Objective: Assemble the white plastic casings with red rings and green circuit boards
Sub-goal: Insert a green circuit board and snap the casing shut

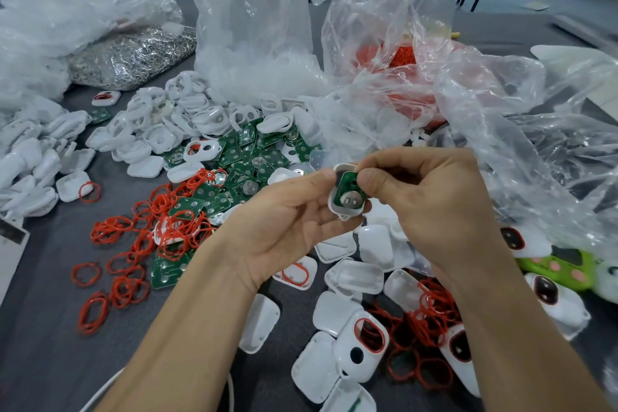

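Note:
A white plastic casing (341, 207) is held up above the table, cradled in the fingers of my left hand (284, 224). A green circuit board (349, 192) with a round silver battery holder lies in it. My right hand (424, 197) pinches the board's upper edge with thumb and fingers. On the table behind lie a heap of green circuit boards (247, 161), loose red rings (140, 238) and a pile of white casings (174, 124).
The grey table (43, 344) is ringed by clear plastic bags (254, 27), one holding red rings (394, 57), another silver metal parts (133, 54). More white casings (354, 278) and red rings (431, 311) lie under my hands. A green toy-like piece (561, 264) sits at right.

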The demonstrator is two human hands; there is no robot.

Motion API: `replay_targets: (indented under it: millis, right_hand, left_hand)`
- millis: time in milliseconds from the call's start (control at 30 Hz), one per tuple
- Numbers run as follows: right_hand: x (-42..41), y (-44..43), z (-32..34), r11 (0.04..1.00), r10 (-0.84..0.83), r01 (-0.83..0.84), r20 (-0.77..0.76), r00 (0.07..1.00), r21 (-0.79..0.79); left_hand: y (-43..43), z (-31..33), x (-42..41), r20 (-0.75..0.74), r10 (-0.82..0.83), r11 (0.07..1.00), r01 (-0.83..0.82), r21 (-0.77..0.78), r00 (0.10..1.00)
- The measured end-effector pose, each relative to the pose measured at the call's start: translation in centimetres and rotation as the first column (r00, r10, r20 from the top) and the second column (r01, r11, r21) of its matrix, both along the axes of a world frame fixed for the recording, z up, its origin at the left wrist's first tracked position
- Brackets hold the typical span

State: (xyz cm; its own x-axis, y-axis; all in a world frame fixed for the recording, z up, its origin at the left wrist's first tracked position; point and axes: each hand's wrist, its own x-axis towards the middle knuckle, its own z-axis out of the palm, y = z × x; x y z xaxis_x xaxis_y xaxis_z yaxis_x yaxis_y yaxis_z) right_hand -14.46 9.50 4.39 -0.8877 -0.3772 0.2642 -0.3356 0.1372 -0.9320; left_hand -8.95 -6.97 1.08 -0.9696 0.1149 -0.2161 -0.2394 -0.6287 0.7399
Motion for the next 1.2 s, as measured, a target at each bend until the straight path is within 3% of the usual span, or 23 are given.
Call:
replay_targets:
  millis: [267,733,1200]
  right_hand:
    - [0.4,0.1,0.1,0.99,-0.105,0.113,-0.1,0.989,0.079]
    - [1.0,-0.2,0.2,0.975,-0.191,0.212,-0.222,0.956,0.073]
    - [1.5,-0.4,-0.1,0.954,-0.229,0.284,-0.375,0.898,0.097]
  left_hand:
    - [0.1,0.0,0.0,-0.015,-0.017,1.0,0.017,0.013,1.0]
    - [-0.2,-0.1,-0.1,-0.098,-0.044,0.999,0.047,0.022,0.994]
    - [0.0,-0.1,-0.1,-0.091,-0.013,1.0,0.012,-0.009,0.996]
